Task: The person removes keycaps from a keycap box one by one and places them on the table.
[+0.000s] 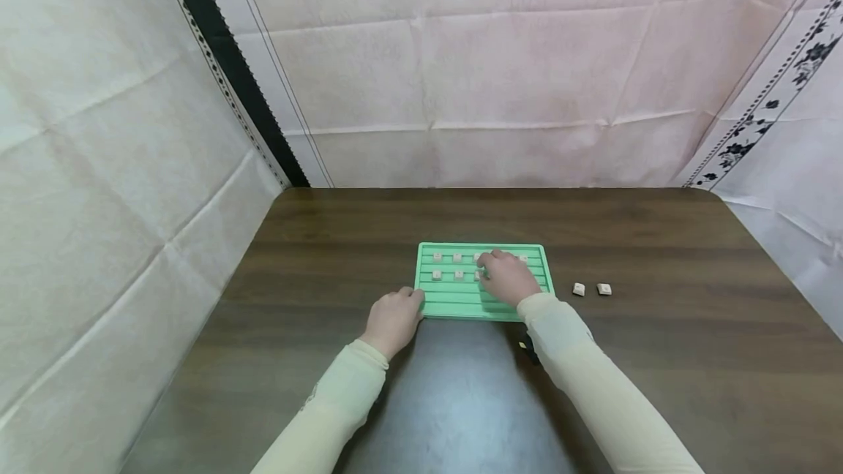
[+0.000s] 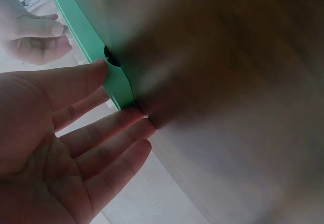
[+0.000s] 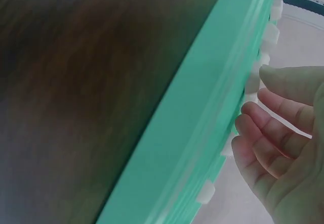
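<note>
A green ridged tray [image 1: 454,309] lies on the table with small white tiles [image 1: 437,275] set along its upper rows. At its near left corner, my left hand [image 1: 394,319] holds the edge. The left wrist view shows the thumb [image 2: 98,72] against the tray's side, with the other fingers stretched past the corner. Over the tray's right half is my right hand [image 1: 507,278], hiding some tiles. In the right wrist view, its thumb and forefinger pinch a white tile [image 3: 253,80] at the row; the remaining fingers are loosely bent.
Two loose white tiles [image 1: 591,289] lie on the brown table [image 1: 658,357] to the right of the tray. A small dark object [image 1: 529,347] is partly hidden below my right wrist. Pale cloth [image 1: 514,79] hangs behind the table and at both sides.
</note>
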Demonstrator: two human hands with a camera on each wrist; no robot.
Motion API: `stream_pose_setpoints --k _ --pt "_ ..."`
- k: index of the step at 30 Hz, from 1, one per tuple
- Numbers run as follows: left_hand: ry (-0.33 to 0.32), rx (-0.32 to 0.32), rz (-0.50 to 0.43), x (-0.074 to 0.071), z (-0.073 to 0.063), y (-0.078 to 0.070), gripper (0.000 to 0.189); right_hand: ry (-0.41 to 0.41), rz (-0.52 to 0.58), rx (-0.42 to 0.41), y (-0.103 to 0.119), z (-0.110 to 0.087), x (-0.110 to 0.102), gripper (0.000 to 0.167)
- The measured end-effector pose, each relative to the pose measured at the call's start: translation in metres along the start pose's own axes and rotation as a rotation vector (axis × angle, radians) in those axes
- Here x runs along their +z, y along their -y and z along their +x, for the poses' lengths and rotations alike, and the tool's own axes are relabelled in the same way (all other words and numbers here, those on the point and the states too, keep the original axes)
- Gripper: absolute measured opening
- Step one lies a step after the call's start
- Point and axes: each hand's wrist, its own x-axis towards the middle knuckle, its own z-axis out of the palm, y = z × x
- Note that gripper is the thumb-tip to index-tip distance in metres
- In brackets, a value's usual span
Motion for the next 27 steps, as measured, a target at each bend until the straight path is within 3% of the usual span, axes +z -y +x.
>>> stream_pose_setpoints --k 13,27 --pt "-0.019 0.007 0.013 0.0004 0.0007 -0.0015 0.016 -0.041 -0.083 -0.026 0.0055 0.0028 0.0070 0.017" --pt "0.001 -0.011 0.002 -0.0006 -0.0007 0.0001 0.016 -0.031 -0.061 0.006 0.0061 0.0034 0.0038 0.020"
